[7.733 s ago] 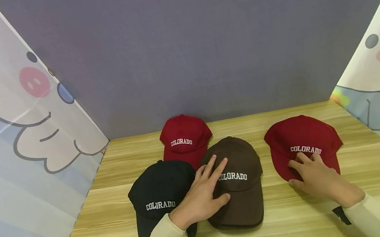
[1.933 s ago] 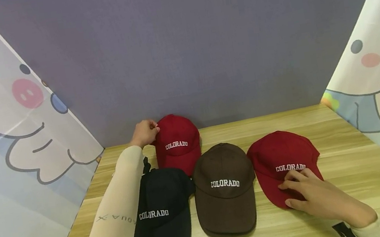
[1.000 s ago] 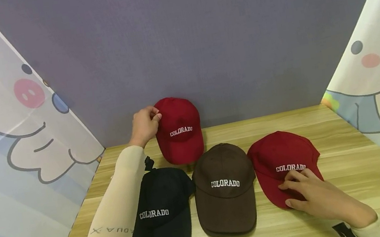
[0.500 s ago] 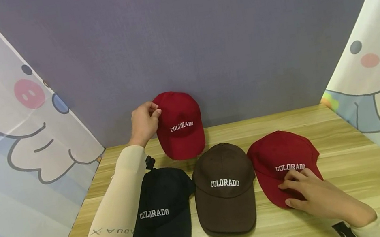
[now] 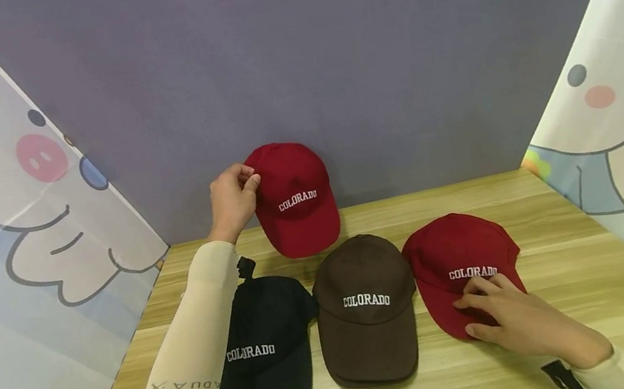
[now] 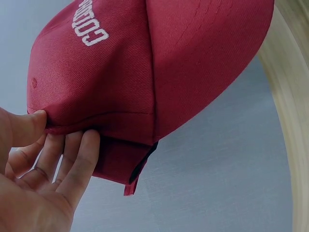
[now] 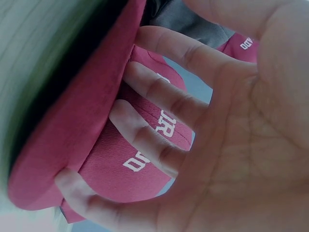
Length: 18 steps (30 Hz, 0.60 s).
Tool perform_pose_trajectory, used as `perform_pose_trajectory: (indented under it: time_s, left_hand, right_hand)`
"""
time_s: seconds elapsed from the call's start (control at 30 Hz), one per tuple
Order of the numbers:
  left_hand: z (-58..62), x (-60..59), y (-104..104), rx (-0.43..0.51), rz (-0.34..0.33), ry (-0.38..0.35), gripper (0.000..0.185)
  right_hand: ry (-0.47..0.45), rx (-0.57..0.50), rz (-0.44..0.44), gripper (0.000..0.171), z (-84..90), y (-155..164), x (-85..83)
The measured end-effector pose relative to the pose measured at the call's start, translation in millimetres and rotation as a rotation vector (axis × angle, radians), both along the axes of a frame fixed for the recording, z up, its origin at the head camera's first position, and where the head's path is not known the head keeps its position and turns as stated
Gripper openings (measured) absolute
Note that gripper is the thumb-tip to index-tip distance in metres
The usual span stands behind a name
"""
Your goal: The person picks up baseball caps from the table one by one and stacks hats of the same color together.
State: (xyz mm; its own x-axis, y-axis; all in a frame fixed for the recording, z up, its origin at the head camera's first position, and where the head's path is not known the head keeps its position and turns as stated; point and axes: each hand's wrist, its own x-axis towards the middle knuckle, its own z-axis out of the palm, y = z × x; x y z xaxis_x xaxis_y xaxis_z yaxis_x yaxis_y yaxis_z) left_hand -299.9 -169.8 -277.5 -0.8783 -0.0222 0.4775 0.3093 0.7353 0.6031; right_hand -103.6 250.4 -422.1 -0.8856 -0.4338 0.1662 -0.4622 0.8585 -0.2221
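My left hand (image 5: 231, 203) pinches a red baseball cap (image 5: 301, 226) by the left edge of its crown. This cap is raised in front of the grey back wall, brim down, its COLORADO lettering facing me. In the left wrist view the thumb (image 6: 30, 126) lies on the outside of the cap and the fingers reach under its edge. My right hand (image 5: 512, 319) rests on the brim of a second red cap (image 5: 455, 240), which lies on the table. Its loosely bent fingertips touch the brim in the right wrist view, with the palm away from it.
A brown COLORADO cap (image 5: 371, 350) lies mid-table, its right side against the second red cap. Left of it lies a black cap (image 5: 274, 385), partly under my left sleeve. Behind the wood-grain table (image 5: 590, 274) stands a grey wall (image 5: 330, 71), with cartoon-printed sheets at both sides.
My left hand, earlier on the brown cap, has taken hold of the back red cap and lifted it off the table. The right red cap has come left beside the brown one.
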Motion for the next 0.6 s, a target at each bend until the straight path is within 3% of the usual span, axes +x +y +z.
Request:
perform_pose_trajectory:
  time_s: [0.6]
  left_hand:
    - [5.4, 3.6, 9.0, 0.086, 0.0, 0.061, 0.017]
  right_hand:
    - [0.007, 0.007, 0.022, 0.031, 1.0, -0.6, -1.3]
